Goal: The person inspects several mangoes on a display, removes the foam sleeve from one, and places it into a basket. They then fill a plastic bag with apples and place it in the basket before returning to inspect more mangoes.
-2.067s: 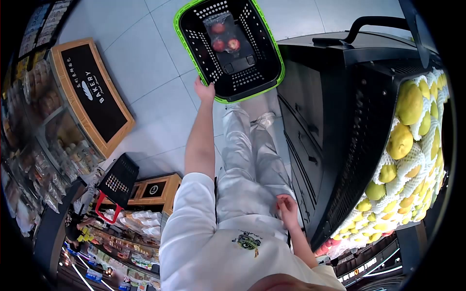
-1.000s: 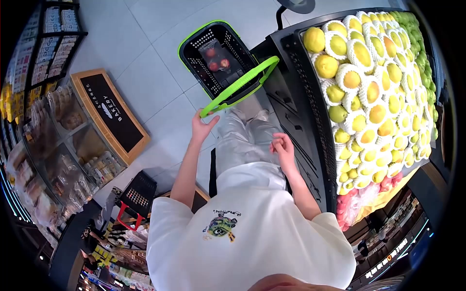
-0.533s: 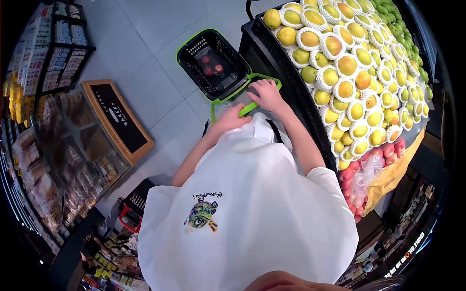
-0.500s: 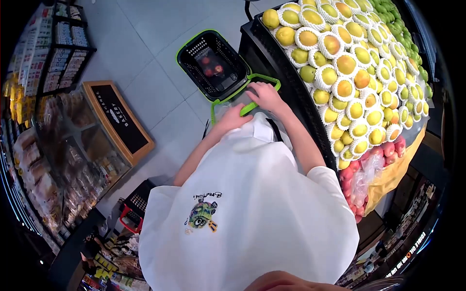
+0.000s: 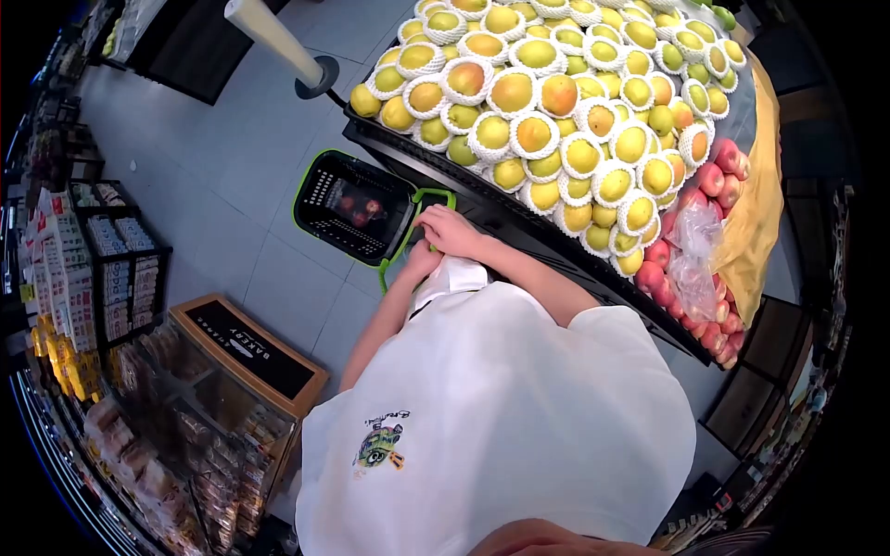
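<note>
A black basket with a green rim (image 5: 311,171) hangs or stands above the grey floor, holding reddish round fruit in clear wrapping (image 5: 360,208). Its green handle (image 5: 436,193) reaches toward my body. My right hand (image 5: 449,232) is closed on the handle, fingers curled. Just beside and below it, my left hand (image 5: 423,259) is also closed at the handle, its fingertips partly hidden by my right hand. Both hands are close together in front of my white shirt (image 5: 519,389).
A stand of yellow fruit in white foam nets (image 5: 538,93) rises at the right, with red apples (image 5: 723,185) at its end. On the left are a bakery sign (image 5: 248,350), packaged bread (image 5: 139,454) and a goods rack (image 5: 116,269). A white post (image 5: 278,42) stands ahead.
The view has turned, so the basket and the fruit stand appear further left. My hands have come closer together on the handle.
</note>
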Motion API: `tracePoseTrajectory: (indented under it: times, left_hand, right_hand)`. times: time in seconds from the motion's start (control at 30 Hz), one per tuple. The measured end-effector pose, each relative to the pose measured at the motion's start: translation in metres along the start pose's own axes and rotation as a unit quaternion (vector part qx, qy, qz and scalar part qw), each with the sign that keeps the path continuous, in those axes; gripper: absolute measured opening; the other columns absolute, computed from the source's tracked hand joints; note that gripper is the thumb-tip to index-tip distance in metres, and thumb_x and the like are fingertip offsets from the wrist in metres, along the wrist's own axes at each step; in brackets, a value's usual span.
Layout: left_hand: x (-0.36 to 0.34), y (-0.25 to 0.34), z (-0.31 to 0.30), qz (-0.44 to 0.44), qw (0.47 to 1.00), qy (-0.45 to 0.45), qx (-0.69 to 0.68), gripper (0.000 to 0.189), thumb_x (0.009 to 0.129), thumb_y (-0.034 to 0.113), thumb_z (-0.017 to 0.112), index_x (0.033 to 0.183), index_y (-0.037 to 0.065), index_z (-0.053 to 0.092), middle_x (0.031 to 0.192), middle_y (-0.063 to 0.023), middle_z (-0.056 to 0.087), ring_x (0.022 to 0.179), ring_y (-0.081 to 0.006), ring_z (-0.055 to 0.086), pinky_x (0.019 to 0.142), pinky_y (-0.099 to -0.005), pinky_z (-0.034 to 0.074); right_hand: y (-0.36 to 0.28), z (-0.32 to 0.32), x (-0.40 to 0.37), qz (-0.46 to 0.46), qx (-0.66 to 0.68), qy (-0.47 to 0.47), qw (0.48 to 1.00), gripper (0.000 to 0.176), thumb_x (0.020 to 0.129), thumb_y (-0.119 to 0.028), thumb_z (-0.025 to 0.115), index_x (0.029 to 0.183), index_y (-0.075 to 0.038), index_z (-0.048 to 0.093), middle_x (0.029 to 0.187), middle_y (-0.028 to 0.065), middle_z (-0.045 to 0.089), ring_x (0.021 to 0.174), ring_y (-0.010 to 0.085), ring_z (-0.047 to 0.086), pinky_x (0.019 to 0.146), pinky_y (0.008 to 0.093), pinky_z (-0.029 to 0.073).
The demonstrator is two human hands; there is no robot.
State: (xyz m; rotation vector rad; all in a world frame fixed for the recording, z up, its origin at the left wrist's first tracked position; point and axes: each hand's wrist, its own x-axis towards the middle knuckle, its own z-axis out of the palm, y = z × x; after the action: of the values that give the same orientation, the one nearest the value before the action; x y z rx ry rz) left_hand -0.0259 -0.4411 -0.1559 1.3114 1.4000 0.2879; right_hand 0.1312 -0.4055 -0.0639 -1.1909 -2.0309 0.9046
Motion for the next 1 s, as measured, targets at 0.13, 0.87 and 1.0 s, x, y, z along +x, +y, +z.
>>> tracePoseTrajectory:
  times: [0.13,0.87,1.0]
  left_hand:
    - [-0.008,0.016,-0.001,-0.051,0.996,-0.073,0.012,0.046,0.094,0.031,0.070,0.125,-0.003,0.066,0.106,-0.0181,0.074,0.096,-0.0281,0.071,0.084,-0.0404,0.055]
    - [-0.087,-0.046,0.045,0.036,0.973,0.096,-0.207,0.038,0.088,0.005,0.083,0.120,-0.001,0.063,0.100,-0.0084,0.074,0.088,-0.0156,0.070,0.081,-0.0274,0.058]
    - [-0.107,-0.037,0.052,0.082,0.982,0.096,-0.142,0.060,0.081,0.006,0.090,0.130,-0.001,0.057,0.102,-0.0078,0.071,0.089,-0.0143,0.067,0.080,-0.0296,0.056]
  right_hand:
    - [0.019,-0.019,-0.032,0.022,-0.025,-0.020,0.999,0.034,0.087,-0.007,0.064,0.121,-0.010,0.067,0.117,0.0109,0.065,0.119,0.0318,0.061,0.108,0.0463,0.046]
    - [0.047,0.029,-0.073,-0.052,-0.336,-0.348,0.874,0.016,0.084,-0.023,0.070,0.095,-0.020,0.081,0.095,0.0014,0.079,0.097,0.0199,0.075,0.097,0.0406,0.045]
    - [0.050,0.028,-0.081,-0.024,-0.336,-0.341,0.878,0.016,0.080,-0.024,0.075,0.094,-0.020,0.082,0.096,0.0005,0.080,0.098,0.0195,0.074,0.098,0.0405,0.044]
